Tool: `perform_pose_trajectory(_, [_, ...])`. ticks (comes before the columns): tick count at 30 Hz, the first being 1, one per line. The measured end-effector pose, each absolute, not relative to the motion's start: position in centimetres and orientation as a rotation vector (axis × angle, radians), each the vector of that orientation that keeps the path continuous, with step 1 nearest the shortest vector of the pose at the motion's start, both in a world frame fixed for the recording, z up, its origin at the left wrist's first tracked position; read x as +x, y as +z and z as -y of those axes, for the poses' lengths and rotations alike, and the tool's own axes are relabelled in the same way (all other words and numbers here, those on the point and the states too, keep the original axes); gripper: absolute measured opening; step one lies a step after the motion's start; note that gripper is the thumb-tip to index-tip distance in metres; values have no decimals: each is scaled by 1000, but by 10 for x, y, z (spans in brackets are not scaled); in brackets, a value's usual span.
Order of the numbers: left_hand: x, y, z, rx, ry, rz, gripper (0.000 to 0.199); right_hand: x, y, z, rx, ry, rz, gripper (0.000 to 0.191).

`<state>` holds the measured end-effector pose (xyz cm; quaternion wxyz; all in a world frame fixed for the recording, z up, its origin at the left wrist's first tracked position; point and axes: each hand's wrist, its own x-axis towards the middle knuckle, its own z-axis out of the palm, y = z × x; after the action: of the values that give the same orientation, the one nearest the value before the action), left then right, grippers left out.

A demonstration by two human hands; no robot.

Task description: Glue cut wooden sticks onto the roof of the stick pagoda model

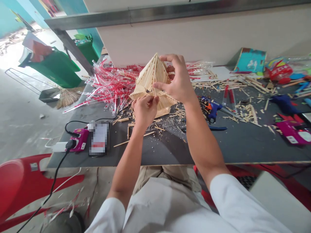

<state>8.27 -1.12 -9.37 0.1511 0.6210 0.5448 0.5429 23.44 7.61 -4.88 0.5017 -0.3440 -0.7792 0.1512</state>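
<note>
A model built from pale wooden sticks, with a pointed, pyramid-like roof and flared lower edges, stands in front of me over the table. My right hand is curved around the right side of the roof, thumb on its front face and fingers at the side and near the peak. Low at the model's front, my left hand is closed in a pinch against the lower edge. Whatever lies between those fingertips is too small to make out. Stick offcuts are scattered beneath and beside the model.
Red-and-clear plastic wrappers are heaped behind left. A blue glue gun lies to the right, near loose sticks. A phone, a pink power strip and cables sit front left; another pink strip is far right.
</note>
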Motion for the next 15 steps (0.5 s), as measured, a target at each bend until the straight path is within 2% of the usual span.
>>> perform_pose_trajectory(15, [93,-93,18,2018,1496,-1834,28,233,-59,-86,-790,392,1873,78])
